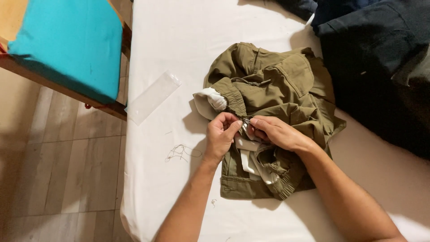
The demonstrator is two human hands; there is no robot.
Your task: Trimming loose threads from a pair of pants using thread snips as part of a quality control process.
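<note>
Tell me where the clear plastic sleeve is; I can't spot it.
The sleeve lies on the white table's left edge, between the turquoise chair and the olive garment.

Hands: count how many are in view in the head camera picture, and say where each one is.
2. The left hand and the right hand meet over the olive garment on the white table, both pinching its pale lining. No other person's hand shows.

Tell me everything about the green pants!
The pants are olive green, of thin woven-looking cloth, crumpled in a heap on the white table. They show a flap pocket, gathered elastic bands and pale lining turned out. The left hand and right hand pinch the cloth at the middle. Dark clothes lie against the right edge.
</note>
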